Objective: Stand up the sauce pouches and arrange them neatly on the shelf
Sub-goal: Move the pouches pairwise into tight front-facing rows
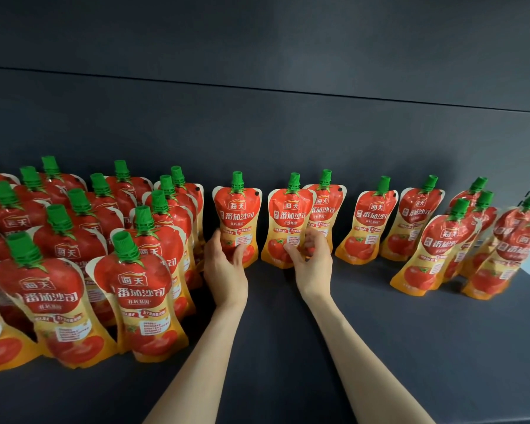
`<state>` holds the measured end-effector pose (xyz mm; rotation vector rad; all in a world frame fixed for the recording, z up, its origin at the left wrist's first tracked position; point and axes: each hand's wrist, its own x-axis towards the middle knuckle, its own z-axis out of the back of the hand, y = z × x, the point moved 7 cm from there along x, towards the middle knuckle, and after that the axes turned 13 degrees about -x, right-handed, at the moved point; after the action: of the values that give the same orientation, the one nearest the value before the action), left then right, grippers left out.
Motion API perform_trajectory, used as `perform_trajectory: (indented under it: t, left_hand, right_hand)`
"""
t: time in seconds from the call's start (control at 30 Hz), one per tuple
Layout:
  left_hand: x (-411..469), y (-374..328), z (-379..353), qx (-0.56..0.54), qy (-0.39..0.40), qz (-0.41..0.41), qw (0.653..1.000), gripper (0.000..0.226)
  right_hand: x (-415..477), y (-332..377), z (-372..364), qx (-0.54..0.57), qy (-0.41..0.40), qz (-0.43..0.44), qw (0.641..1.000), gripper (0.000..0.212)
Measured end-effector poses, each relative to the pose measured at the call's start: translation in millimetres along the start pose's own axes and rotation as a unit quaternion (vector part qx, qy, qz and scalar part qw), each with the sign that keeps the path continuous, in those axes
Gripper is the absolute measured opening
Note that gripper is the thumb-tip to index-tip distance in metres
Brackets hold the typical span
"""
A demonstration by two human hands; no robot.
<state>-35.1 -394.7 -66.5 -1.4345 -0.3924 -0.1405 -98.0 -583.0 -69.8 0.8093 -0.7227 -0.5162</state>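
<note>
Now left hand [224,264], right hand [312,261]: two pouches [237,209] [289,211].

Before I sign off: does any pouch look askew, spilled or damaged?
Nothing spilled or damaged. The pouches at the right lean and stand loosely spaced, unlike the tight left block; the wide lens may exaggerate this.

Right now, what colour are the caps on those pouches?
Green: the caps show best in the head view.

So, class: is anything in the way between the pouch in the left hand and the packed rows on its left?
Nothing visible. The left hand grips the pouch; only a narrow gap separates it from the packed rows.
</note>
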Motion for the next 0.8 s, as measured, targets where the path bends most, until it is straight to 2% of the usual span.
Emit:
perform_trajectory:
  t: [0.67, 0.8]
  left_hand:
    - [-10, -5, -1, 0.037, 0.021, 0.007, 0.999, 0.056]
    - [-19, -17, 5, 0.039, 0.014, -0.016, 0.999, 0.046]
  right_hand:
    - [-4, 3, 3, -0.016, -0.004, -0.002, 1.000, 0.039]
    - [-10, 8, 14, -0.011, -0.008, -0.006, 1.000, 0.045]
